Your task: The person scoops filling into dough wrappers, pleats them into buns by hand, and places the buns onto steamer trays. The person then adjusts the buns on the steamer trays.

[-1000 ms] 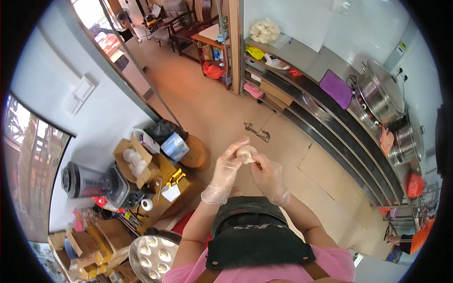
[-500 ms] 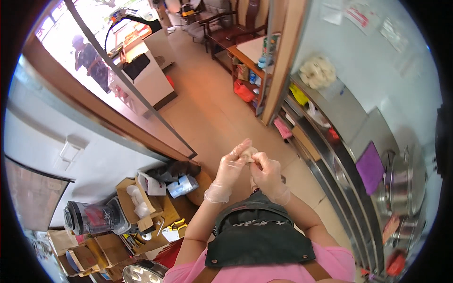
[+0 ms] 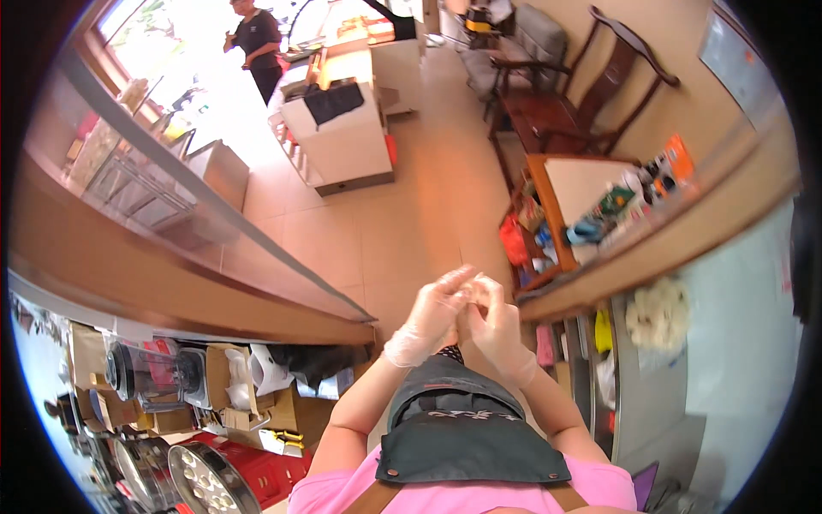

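Note:
My left hand point(image 3: 432, 313) and my right hand point(image 3: 501, 330), both in thin clear gloves, meet in front of my dark green apron point(image 3: 462, 445). Their fingers are closed together round a small pale dough piece point(image 3: 469, 298), now mostly hidden behind them. At the lower left stands a round metal tray point(image 3: 234, 480) with several white dough pieces on it. Near it are a blender point(image 3: 150, 368), cardboard boxes and yellow-handled tools point(image 3: 287, 439).
A doorway with a frame point(image 3: 128, 291) opens ahead onto tiled floor point(image 3: 334, 257). Beyond are a white counter point(image 3: 342, 150), a person in dark clothes point(image 3: 261, 43), a wooden chair point(image 3: 565, 128) and a side table point(image 3: 548, 214). Steel shelves point(image 3: 651, 394) line the right.
My view has swung and moved toward the doorway; the chair and counter appear larger and lower. My hands stay together on the dough piece, which has become more hidden by my fingers.

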The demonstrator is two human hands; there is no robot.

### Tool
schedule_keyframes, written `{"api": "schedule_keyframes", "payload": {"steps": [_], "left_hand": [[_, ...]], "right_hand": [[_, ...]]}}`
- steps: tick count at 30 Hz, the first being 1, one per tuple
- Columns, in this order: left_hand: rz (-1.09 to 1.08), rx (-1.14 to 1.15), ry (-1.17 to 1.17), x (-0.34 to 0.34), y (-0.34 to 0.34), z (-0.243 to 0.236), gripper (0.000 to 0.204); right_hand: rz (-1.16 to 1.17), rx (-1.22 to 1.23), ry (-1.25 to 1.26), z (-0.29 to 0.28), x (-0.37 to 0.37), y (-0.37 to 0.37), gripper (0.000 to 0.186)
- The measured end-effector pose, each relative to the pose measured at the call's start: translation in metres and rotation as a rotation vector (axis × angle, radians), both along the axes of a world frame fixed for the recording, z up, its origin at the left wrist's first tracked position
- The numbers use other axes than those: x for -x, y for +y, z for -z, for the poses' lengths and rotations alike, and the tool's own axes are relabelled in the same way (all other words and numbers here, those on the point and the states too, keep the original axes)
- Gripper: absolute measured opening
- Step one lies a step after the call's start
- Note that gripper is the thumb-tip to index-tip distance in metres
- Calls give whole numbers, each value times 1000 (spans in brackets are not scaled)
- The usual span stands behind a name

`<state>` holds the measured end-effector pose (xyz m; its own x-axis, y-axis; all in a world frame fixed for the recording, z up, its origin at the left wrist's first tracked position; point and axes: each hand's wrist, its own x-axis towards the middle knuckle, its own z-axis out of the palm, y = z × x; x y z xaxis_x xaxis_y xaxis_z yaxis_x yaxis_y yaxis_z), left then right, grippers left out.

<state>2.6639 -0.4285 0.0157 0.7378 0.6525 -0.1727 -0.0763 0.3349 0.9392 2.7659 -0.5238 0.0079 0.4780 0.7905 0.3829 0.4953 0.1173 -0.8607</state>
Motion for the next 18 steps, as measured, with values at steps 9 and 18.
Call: {"api": "schedule_keyframes", "payload": {"steps": [9,18], "left_hand": [[-252,132,-516,-111,183,-10,60],[-636,324,-550,-149,362,11,64]], "right_hand": [[-104,31,722,-46,-101,206,8],[-450,-151,234,-34,-154,425,28]]}}
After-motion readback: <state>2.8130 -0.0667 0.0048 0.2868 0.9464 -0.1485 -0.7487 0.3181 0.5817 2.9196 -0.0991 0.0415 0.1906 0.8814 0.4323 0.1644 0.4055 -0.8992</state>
